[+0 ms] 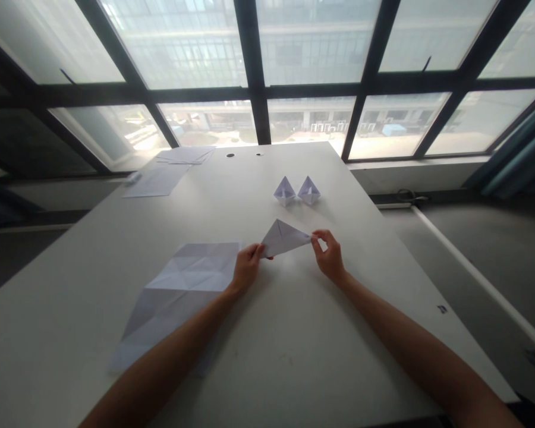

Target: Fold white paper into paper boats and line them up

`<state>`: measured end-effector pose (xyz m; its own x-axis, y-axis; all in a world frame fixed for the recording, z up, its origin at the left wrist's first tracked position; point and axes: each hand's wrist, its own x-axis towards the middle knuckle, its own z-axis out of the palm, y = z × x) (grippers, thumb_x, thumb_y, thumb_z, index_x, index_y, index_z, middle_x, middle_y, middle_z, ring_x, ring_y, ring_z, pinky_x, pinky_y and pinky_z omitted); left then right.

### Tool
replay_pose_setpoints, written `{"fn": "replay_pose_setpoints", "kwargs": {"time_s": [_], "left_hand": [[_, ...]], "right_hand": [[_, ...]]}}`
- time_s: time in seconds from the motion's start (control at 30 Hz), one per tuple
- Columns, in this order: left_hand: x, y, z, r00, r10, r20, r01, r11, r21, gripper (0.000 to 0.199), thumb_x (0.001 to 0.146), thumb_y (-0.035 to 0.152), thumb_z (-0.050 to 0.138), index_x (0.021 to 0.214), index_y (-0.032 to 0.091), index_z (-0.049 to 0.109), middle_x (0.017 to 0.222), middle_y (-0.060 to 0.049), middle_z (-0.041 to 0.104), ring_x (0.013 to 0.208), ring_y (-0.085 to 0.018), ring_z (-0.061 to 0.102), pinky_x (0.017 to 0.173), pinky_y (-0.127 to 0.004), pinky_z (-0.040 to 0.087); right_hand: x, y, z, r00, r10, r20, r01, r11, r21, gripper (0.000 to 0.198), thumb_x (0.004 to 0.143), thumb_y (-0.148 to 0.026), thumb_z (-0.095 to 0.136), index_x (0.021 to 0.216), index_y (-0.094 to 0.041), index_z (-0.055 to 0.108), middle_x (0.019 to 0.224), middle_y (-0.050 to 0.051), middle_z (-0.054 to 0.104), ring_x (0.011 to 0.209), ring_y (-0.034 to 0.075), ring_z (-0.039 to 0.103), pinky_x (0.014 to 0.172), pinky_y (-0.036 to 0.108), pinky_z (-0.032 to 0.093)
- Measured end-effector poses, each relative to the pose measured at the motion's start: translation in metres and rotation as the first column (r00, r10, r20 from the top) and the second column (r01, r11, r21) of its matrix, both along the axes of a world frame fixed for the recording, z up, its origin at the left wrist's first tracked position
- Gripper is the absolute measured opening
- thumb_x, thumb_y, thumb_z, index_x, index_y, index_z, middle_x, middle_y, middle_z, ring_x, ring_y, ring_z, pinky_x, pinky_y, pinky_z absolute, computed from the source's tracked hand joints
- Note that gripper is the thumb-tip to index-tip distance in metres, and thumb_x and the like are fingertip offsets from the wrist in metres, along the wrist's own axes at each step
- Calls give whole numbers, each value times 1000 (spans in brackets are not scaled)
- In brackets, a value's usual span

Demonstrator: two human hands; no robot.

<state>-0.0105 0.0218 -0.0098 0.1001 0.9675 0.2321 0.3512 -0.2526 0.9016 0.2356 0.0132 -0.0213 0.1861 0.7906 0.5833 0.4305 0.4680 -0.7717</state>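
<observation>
A folded white paper [283, 239], roughly triangular with its peak upward, is held above the table between both hands. My left hand [246, 266] grips its left corner, thumb on the near face and fingertips showing beneath. My right hand [329, 252] pinches the narrow right corner between thumb and forefinger. Beyond the hands stand two folded paper boats [285, 191], side by side, each with a pointed middle. A large creased sheet of paper [178, 297] lies flat to the left, partly hidden under my left forearm.
The white table [356, 356] reaches towards the windows. Several flat sheets [156, 180] lie at its far left, near a small blurred clear object. Two round holes are at the far edge. A pale pipe [477, 267] runs beside the table on the right.
</observation>
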Motion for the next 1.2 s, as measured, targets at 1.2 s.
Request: {"fn": "replay_pose_setpoints", "kwargs": {"time_s": [1.2], "left_hand": [[0,-3,3,997,33,-68,-30,998,49,46,96,47,45,70,18,69,72,-4,71,70,-19,62,68,-26,44]], "right_hand": [[-3,7,-4,901,167,-401,-257,950,-180,30,82,-48,67,84,-19,73,82,5,68,64,16,63,60,32,57]]}}
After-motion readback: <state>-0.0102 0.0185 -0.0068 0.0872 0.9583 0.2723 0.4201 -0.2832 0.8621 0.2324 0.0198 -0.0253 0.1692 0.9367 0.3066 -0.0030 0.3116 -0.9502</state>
